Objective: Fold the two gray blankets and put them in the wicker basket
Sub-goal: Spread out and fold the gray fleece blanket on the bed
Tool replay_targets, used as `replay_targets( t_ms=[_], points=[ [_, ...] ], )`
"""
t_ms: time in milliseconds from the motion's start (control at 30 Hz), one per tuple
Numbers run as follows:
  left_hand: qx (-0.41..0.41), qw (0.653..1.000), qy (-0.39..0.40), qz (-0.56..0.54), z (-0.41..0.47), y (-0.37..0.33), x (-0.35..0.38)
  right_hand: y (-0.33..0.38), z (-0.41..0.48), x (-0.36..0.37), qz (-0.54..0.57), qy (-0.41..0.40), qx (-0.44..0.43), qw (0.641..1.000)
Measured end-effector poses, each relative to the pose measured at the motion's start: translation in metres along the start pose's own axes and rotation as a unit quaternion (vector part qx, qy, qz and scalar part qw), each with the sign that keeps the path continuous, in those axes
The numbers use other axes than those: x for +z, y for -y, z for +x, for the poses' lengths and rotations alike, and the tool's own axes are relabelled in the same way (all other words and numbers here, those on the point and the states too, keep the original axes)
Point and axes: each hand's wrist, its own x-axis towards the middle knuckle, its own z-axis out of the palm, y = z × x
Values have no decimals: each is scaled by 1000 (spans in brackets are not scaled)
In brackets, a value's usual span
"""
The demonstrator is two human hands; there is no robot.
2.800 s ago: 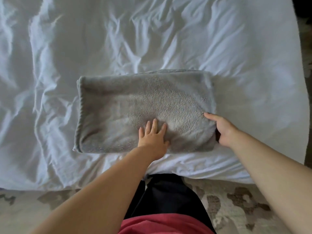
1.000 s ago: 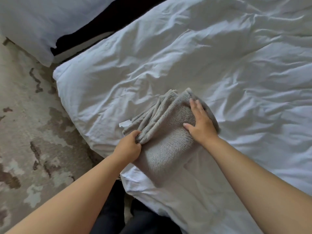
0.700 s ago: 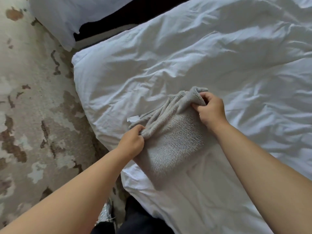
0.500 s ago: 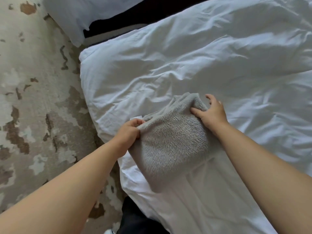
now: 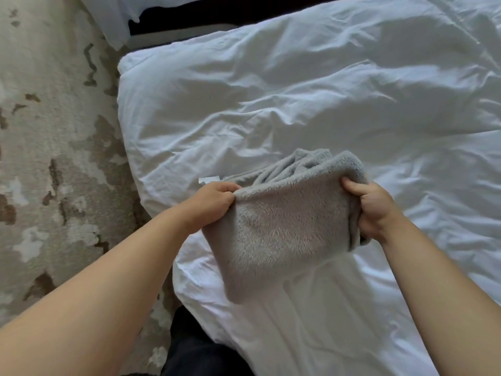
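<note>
Two hands on one bundle here: the left hand [image 5: 214, 203] is clenched on the near-left corner of the folded gray blanket [image 5: 284, 229], and the right hand [image 5: 371, 210] clamps the right edge, thumb on top. The blanket sits just over the near corner of the bed [image 5: 298, 90], upper edge raised, lower end sagging toward the white duvet. No wicker basket in view, and no second blanket either.

What could go wrong? Those loose layers bunched behind the top fold are not pinned by either grip, as far as I can judge. Carry it off like this and they may slide out, and the whole fold could open up. The drooping lower end could also drag and unroll.

Plush stuff, this: thick, fuzzy fleece, soft-edged, rounded at the fold, a small white tag [image 5: 208, 179] poking out at the left. Beneath it, smooth crumpled cotton. A mottled beige rug [image 5: 54, 158] covers the floor to the left.
</note>
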Motion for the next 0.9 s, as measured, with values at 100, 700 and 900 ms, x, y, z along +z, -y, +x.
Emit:
replay_targets(
  t_ms=[100,700,900],
  points=[
    [-38,993,-111,19,10,7,-4,3,1,9,-55,44,56,996],
    [159,875,-117,441,-17,23,75,2,23,52,-453,-238,-231,827],
    [142,863,-143,462,1,55,69,-43,-16,91,-648,37,-454,611]
  ],
)
